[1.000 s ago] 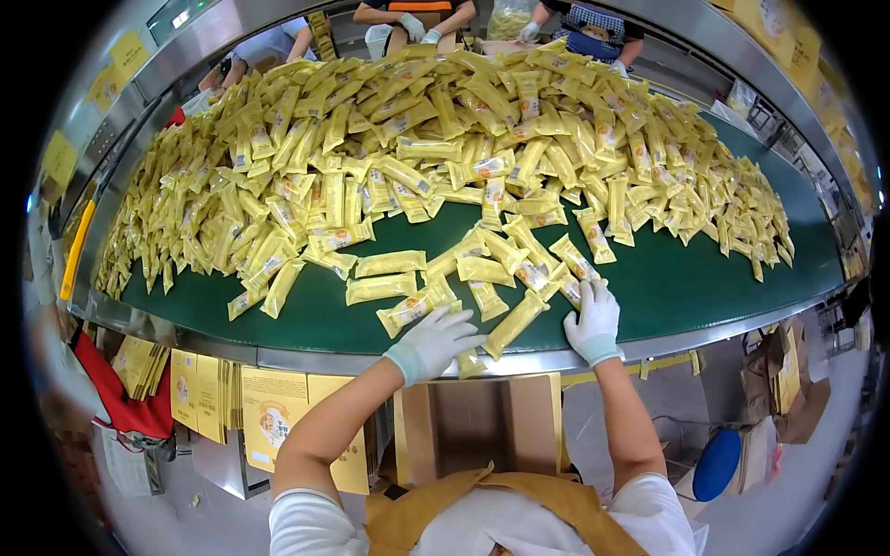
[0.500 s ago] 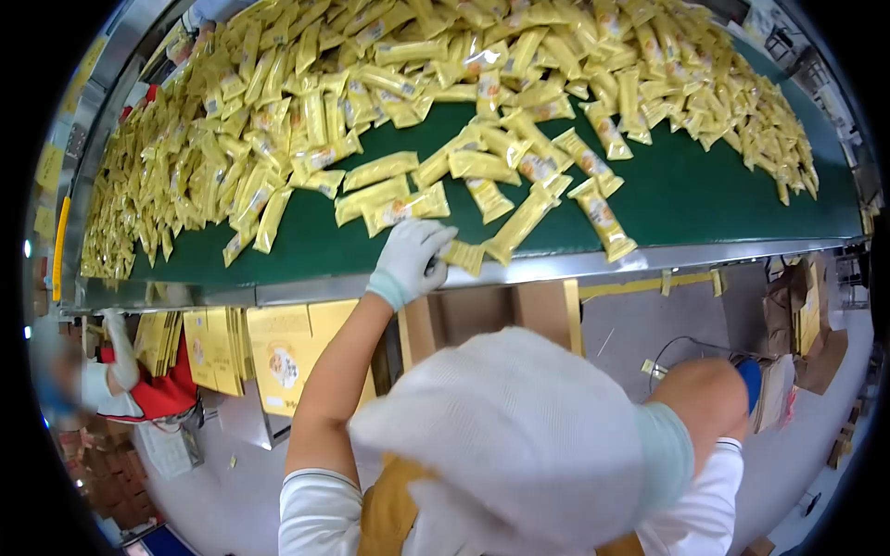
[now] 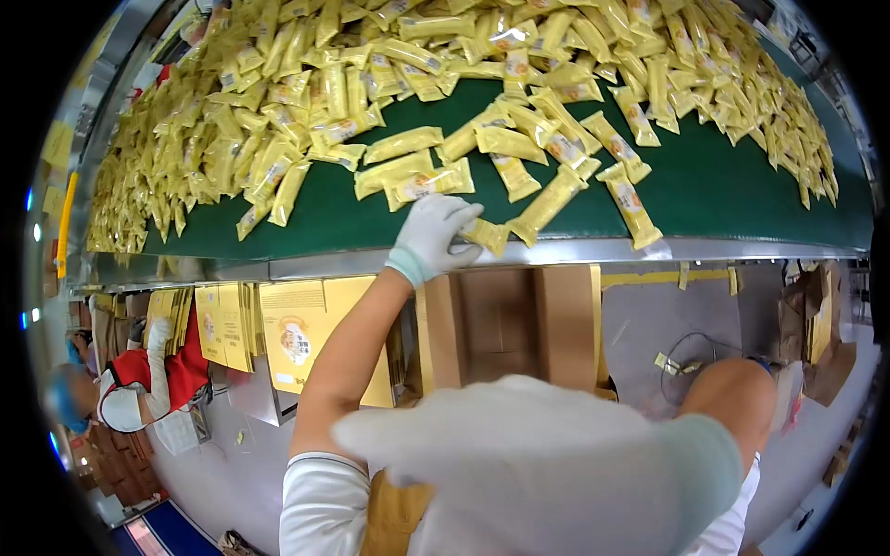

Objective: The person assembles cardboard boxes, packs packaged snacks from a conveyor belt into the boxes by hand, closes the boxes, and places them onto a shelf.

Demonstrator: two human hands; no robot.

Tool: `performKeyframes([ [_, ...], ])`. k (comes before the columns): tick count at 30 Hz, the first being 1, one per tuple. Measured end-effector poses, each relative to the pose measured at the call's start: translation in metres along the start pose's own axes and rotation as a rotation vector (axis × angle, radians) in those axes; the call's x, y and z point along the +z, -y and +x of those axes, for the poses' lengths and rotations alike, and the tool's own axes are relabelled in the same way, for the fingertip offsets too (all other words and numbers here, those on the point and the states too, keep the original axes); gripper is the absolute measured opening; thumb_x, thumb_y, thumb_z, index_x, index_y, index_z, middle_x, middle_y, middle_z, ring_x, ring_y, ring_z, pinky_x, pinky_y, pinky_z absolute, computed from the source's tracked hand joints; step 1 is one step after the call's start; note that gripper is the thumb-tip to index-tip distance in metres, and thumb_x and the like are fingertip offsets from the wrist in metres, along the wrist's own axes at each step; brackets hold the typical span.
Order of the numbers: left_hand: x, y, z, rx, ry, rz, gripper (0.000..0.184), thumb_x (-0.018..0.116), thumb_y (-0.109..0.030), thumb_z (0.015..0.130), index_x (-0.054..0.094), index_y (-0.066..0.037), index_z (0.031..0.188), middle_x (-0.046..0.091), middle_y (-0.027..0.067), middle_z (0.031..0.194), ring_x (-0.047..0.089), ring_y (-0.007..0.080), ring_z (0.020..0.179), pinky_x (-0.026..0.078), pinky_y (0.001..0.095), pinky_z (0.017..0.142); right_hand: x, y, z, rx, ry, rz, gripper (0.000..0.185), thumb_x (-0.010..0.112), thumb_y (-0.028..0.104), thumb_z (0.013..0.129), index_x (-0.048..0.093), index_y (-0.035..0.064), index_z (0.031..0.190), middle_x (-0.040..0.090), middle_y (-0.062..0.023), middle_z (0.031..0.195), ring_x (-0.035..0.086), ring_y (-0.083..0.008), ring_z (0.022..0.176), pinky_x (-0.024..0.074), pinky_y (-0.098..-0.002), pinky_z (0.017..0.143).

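My left hand (image 3: 434, 235), in a white glove, reaches to the near edge of the green belt (image 3: 343, 222). Its thumb and fingers close on the end of a small yellow wrapped snack packet (image 3: 488, 234). Just beyond the fingertips lies another yellow packet (image 3: 429, 183). Close to the camera, my right hand (image 3: 528, 454), also gloved in white, is large and blurred, with its fingers toward the left. Whether it holds anything is not visible. Loose packets (image 3: 553, 202) lie on the belt to the right of my left hand.
A big heap of yellow packets (image 3: 278, 102) covers the belt's far side. An open cardboard box (image 3: 567, 324) stands below the metal edge (image 3: 547, 252). Folded yellow cartons (image 3: 295, 334) stand to its left. A co-worker in a red apron (image 3: 185, 375) is at far left.
The view has shifted, so belt and packets appear farther up and right. My right hand appears lower. More of the open box and the co-worker shows. My left hand stays by the same packet.
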State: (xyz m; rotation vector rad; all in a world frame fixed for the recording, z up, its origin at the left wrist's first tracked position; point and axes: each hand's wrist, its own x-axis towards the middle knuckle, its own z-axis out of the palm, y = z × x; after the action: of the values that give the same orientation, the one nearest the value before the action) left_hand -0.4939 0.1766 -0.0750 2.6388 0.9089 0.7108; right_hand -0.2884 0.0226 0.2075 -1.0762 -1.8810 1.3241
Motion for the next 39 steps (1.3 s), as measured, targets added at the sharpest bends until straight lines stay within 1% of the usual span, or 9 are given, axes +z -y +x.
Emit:
performKeyframes([
  [4, -0.009, 0.005, -0.006, 0.006, 0.136, 0.118, 0.048, 0.08, -0.028, 0.077, 0.066, -0.01, 0.118, 0.062, 0.0105, 0.107, 0.06, 0.032, 0.098, 0.046, 0.0432, 0.091, -0.053, -0.041, 0.018, 0.042, 0.158, 0.239, 0.026, 0.059, 0.011, 0.092, 0.067, -0.0027, 0.113, 0.07, -0.0145, 0.105, 0.068, -0.0216, 0.097, 0.0537, -0.0347, 0.089],
  [8, -0.04, 0.007, -0.007, -0.223, 0.048, 0.001, 0.043, 0.081, -0.022, 0.077, 0.064, -0.009, 0.114, 0.063, 0.0112, 0.103, 0.06, 0.0312, 0.09, 0.049, 0.0413, 0.085, -0.1, -0.205, 0.014, 0.47, -0.321, -1.057, 0.048, 0.071, 0.043, 0.087, 0.064, 0.0024, 0.112, 0.067, -0.0175, 0.103, 0.065, -0.0366, 0.1, 0.0532, -0.0462, 0.083],
  [10, -0.053, 0.011, -0.002, -0.291, -0.099, 0.021, 0.043, 0.081, -0.02, 0.077, 0.063, -0.008, 0.114, 0.064, 0.012, 0.103, 0.06, 0.032, 0.089, 0.05, 0.0411, 0.083, -0.112, -0.277, 0.006, 0.586, -0.494, -1.028, 0.06, 0.076, 0.048, 0.083, 0.06, 0.0029, 0.119, 0.065, -0.018, 0.107, 0.064, -0.0373, 0.101, 0.0529, -0.0464, 0.085],
  [15, -0.025, 0.041, 0.024, -0.358, 0.083, 0.229, 0.051, 0.08, -0.024, 0.078, 0.06, -0.01, 0.122, 0.064, 0.0122, 0.109, 0.062, 0.0314, 0.104, 0.05, 0.0427, 0.09, -0.103, -0.339, 0.014, 0.559, -0.551, -1.017, 0.055, 0.083, 0.029, 0.078, 0.058, 0.0056, 0.121, 0.061, -0.0158, 0.111, 0.06, -0.0373, 0.102, 0.0518, -0.0468, 0.088],
  [20, -0.026, 0.022, 0.033, -0.543, 0.336, 0.37, 0.055, 0.08, -0.032, 0.08, 0.06, -0.015, 0.128, 0.061, 0.0088, 0.119, 0.056, 0.0309, 0.116, 0.048, 0.0421, 0.098, -0.13, -0.277, 0.007, 0.64, -0.481, -0.94, 0.039, 0.08, 0.018, 0.078, 0.066, 0.0077, 0.112, 0.06, -0.0146, 0.102, 0.06, -0.0364, 0.098, 0.0514, -0.0467, 0.085],
  [26, -0.04, 0.009, 0.032, -0.569, 0.468, 0.196, 0.051, 0.08, -0.029, 0.08, 0.062, -0.012, 0.126, 0.061, 0.0131, 0.121, 0.057, 0.0346, 0.115, 0.047, 0.0428, 0.1, -0.098, -0.231, 0.067, -0.321, -0.066, -0.609, 0.041, 0.078, 0.018, 0.077, 0.067, 0.009, 0.115, 0.065, -0.0102, 0.096, 0.061, -0.0328, 0.09, 0.0492, -0.0424, 0.082],
  [32, -0.087, 0.031, 0.03, -0.511, 0.145, 0.189, 0.048, 0.079, -0.027, 0.08, 0.064, -0.006, 0.121, 0.069, 0.0178, 0.11, 0.064, 0.0389, 0.105, 0.051, 0.0448, 0.093, -0.068, -0.303, 0.089, -0.277, 0.125, -0.905, 0.029, 0.075, 0.021, 0.08, 0.066, 0.015, 0.106, 0.066, -0.0096, 0.097, 0.064, -0.0285, 0.096, 0.0483, -0.0406, 0.088],
  [35, -0.088, 0.056, 0.037, -0.618, 0.314, 0.299, 0.053, 0.079, -0.028, 0.08, 0.06, -0.011, 0.126, 0.07, 0.0179, 0.108, 0.065, 0.0384, 0.104, 0.052, 0.0446, 0.092, -0.067, -0.277, 0.084, 0.05, 0.292, -1.023, 0.028, 0.075, 0.024, 0.08, 0.066, 0.0117, 0.103, 0.067, -0.0139, 0.101, 0.065, -0.0318, 0.1, 0.0503, -0.0428, 0.087],
  [39, -0.081, 0.081, 0.043, -0.61, 0.46, 0.35, 0.06, 0.08, -0.029, 0.078, 0.056, -0.016, 0.131, 0.07, 0.0185, 0.11, 0.067, 0.0371, 0.103, 0.054, 0.0449, 0.09, -0.116, -0.242, 0.069, 0.192, -0.192, -0.716, 0.038, 0.075, 0.034, 0.079, 0.064, 0.005, 0.102, 0.068, -0.0203, 0.104, 0.065, -0.0393, 0.099, 0.0526, -0.0429, 0.089],
])
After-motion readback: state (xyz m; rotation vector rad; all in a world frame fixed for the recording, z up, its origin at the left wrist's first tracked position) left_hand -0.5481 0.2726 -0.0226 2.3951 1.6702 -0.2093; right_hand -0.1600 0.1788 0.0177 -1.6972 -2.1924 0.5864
